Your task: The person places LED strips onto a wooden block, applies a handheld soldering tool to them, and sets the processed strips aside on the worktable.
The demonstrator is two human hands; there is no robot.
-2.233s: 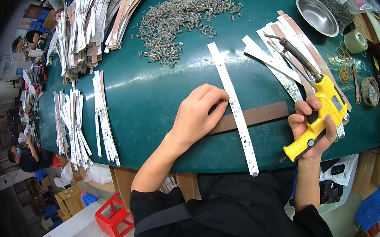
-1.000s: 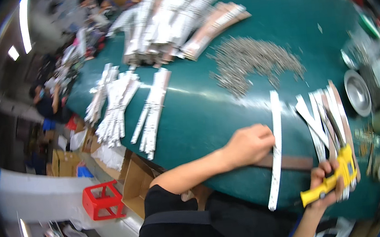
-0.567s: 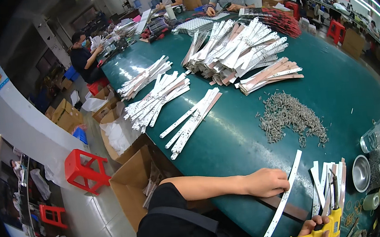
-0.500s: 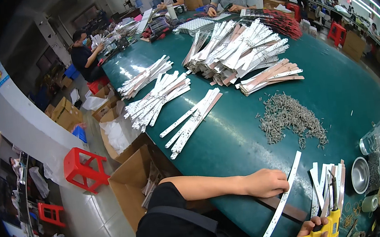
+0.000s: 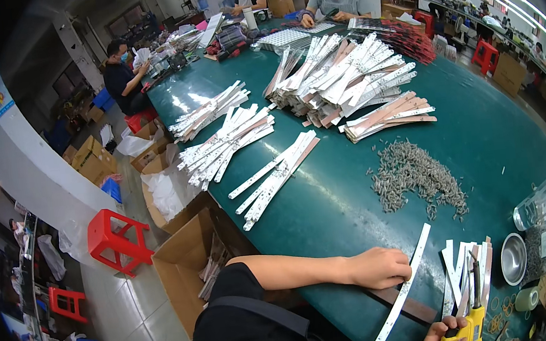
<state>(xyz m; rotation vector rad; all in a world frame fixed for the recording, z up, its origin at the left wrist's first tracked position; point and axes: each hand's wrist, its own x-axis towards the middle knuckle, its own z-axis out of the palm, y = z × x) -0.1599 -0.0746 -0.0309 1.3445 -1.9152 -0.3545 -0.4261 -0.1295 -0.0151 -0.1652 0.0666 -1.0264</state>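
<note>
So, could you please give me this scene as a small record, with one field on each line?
left hand: touching a long, narrow white circuit strip
right hand: gripping a yellow soldering gun
under the strip: a flat brown bar
surface: a glossy green table
beyond the hands: a heap of small grey cylindrical pieces
at right: a round silver metal bowl

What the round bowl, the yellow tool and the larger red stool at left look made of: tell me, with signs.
Round bowl: shiny metal, perhaps stainless steel, given its silvery, reflective inside.
Yellow tool: body likely smooth moulded plastic, evenly coloured.
Red stool: likely semi-gloss moulded plastic, with one even colour and open sides.
</note>
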